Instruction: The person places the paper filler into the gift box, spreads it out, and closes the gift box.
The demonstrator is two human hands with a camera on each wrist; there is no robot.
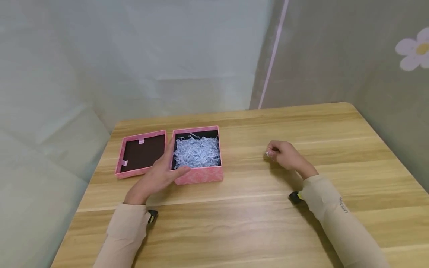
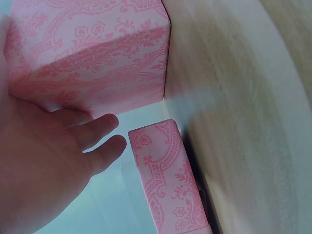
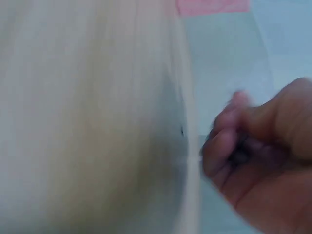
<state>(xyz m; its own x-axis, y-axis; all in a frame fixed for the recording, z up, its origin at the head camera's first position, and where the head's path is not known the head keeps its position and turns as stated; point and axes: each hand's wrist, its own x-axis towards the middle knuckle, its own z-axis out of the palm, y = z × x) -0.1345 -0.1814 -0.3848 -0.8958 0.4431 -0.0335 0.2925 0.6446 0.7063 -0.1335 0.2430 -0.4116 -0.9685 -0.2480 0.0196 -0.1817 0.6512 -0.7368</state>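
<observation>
A pink patterned box stands open on the table, filled with pale blue shredded paper. My left hand lies at its near left corner, thumb along the front and fairly straight fingers along the left side. The left wrist view shows the same hand beside the patterned box wall. To the right, my right hand pinches a small, glinting, see-through piece just over the table; its kind cannot be made out. Blurred in the right wrist view, that hand has curled fingers.
The box lid lies inside up, left of the box, with a dark lining and small pink tabs. Both sit on a wooden table. Behind it hangs a pale curtain, with a grey flowered one at right.
</observation>
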